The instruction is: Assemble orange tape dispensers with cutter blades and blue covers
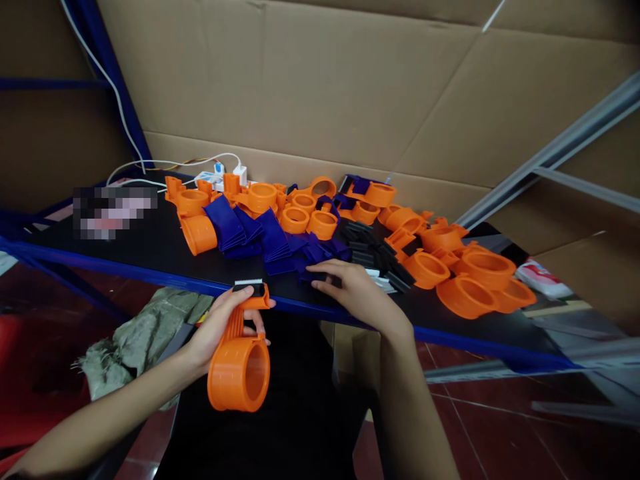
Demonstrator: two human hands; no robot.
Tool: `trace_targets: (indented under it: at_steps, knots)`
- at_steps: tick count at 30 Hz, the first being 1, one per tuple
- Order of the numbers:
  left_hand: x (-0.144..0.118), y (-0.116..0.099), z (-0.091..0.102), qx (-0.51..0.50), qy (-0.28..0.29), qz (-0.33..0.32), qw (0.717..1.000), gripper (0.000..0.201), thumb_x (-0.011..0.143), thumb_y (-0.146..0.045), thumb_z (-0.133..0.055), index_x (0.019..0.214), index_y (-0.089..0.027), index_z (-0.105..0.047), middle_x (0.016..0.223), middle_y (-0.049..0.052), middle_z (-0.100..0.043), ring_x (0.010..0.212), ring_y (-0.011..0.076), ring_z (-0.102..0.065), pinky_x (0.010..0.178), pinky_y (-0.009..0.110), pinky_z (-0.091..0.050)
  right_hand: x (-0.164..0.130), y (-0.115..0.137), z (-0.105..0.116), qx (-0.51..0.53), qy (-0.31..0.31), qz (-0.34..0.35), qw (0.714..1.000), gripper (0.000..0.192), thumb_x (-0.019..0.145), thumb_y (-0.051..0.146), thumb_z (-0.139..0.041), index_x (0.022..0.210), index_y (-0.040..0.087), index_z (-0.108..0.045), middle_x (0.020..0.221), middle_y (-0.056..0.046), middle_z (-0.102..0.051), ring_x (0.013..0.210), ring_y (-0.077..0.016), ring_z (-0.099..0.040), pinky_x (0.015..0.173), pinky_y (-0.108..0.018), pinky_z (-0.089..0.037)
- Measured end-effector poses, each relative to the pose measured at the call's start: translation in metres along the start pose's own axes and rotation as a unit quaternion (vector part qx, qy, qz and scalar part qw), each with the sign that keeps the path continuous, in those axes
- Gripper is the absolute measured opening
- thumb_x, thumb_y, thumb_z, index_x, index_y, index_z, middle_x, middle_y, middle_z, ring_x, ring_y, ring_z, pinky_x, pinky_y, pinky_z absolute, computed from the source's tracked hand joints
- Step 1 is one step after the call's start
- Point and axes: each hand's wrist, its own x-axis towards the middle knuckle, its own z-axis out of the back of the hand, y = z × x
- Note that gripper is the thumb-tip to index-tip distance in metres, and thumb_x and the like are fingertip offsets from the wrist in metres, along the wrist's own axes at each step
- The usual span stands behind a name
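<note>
Cardboard [300, 80] backs a black shelf [163, 247]; left hand [217, 325] grips a glossy orange, white-toothed dispenser [225, 380], right hand [356, 291] unclenched.

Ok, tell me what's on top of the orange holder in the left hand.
A black piece with a white toothed strip. The left hand covers part of the black piece, so that can't be seen.

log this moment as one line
left hand: holding orange tape dispenser | right hand: at blue plastic flaps, contact unclear | black pieces: beside flaps
</note>
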Motion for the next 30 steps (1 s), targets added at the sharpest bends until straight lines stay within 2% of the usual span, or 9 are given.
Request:
trace_targets:
  at_steps: [4,7,10,13,17,20,23,26,30]
  knots:
    - [-0.001,-0.001,-0.002,0.003,-0.005,0.002,1.0,0.029,0.088,-0.039,-0.065,0.099,-0.013,-0.063,0.064,0.004,-0.068,0.048,0.0167,-0.064,0.058,0.035,-0.061,0.009,-0.006,-0.006,0.066,0.021,0.021,0.997,0.021,0.092,0.026,-0.061,0.108,0.023,-0.074,0.114,-0.005,-0.07,0.08,-0.0154,-0.063,0.079,-0.031,-0.052]
    - [-0.001,-0.001,-0.001,-0.003,0.002,0.007,1.0,0.03,0.087,-0.039,-0.066,0.1,-0.012,-0.063,0.061,0.004,-0.068,0.047,0.0169,-0.064,0.055,0.033,-0.06,0.009,-0.007,-0.008,0.072,0.033,0.019,0.997,0.02,0.089,0.028,-0.067,0.106,0.022,-0.073,0.105,-0.005,-0.07,0.075,-0.0143,-0.062,0.073,-0.029,-0.051]
    - [0.0,0.0,-0.001,0.001,0.004,0.006,1.0,0.03,0.086,-0.039,-0.066,0.098,-0.012,-0.064,0.061,0.004,-0.068,0.048,0.0178,-0.065,0.056,0.033,-0.06,0.006,-0.008,-0.009,0.049,0.029,0.016,0.998,0.032,0.085,0.027,-0.071,0.117,0.024,-0.07,0.097,-0.003,-0.068,0.07,-0.0136,-0.059,0.069,-0.028,-0.05]
    - [0.0,0.0,-0.001,0.005,0.002,0.006,1.0,0.03,0.086,-0.039,-0.067,0.097,-0.012,-0.064,0.062,0.004,-0.068,0.048,0.0178,-0.065,0.057,0.034,-0.06,0.003,-0.007,-0.01,0.038,0.021,0.035,0.998,0.049,0.084,0.025,-0.071,0.132,0.028,-0.062,0.101,-0.004,-0.065,0.07,-0.013,-0.057,0.071,-0.028,-0.05]
    - [-0.001,0.0,-0.002,-0.005,-0.007,0.003,1.0,0.031,0.086,-0.039,-0.067,0.099,-0.012,-0.064,0.069,0.006,-0.072,0.049,0.0177,-0.066,0.057,0.034,-0.06,0.003,-0.001,-0.009,0.037,0.006,0.056,0.998,0.036,0.086,0.028,-0.07,0.122,0.026,-0.068,0.1,-0.005,-0.061,0.076,-0.0141,-0.057,0.072,-0.028,-0.05]
    - [-0.001,-0.001,-0.002,-0.003,-0.003,0.007,1.0,0.033,0.086,-0.041,-0.066,0.101,-0.012,-0.064,0.072,0.008,-0.073,0.05,0.0202,-0.068,0.055,0.034,-0.059,0.004,0.007,-0.006,0.089,-0.009,0.054,0.995,0.03,0.087,0.033,-0.07,0.115,0.024,-0.07,0.097,-0.004,-0.061,0.076,-0.0137,-0.057,0.065,-0.025,-0.049]
    - [-0.001,-0.001,-0.002,-0.002,-0.004,0.01,1.0,0.034,0.086,-0.042,-0.065,0.102,-0.012,-0.063,0.069,0.006,-0.072,0.05,0.0207,-0.068,0.056,0.035,-0.06,0.005,0.018,-0.006,0.183,-0.001,0.055,0.982,0.033,0.089,0.035,-0.068,0.12,0.023,-0.067,0.102,-0.005,-0.061,0.077,-0.0124,-0.058,0.059,-0.022,-0.047]
    - [-0.001,0.0,-0.002,-0.017,-0.004,0.019,1.0,0.033,0.087,-0.042,-0.064,0.104,-0.013,-0.062,0.063,0.003,-0.068,0.05,0.0202,-0.066,0.06,0.039,-0.061,0.007,0.03,-0.014,0.269,0.021,0.067,0.96,0.036,0.09,0.033,-0.067,0.124,0.023,-0.065,0.107,-0.005,-0.06,0.083,-0.0124,-0.06,0.061,-0.021,-0.048]
    - [0.001,0.001,0.001,-0.014,0.004,0.025,1.0,0.032,0.088,-0.046,-0.063,0.099,-0.016,-0.058,0.061,0.004,-0.068,0.054,0.0246,-0.07,0.056,0.036,-0.059,0.011,0.042,-0.029,0.296,0.042,0.087,0.95,0.037,0.089,0.032,-0.068,0.125,0.023,-0.065,0.109,-0.006,-0.061,0.087,-0.0132,-0.061,0.062,-0.02,-0.049]
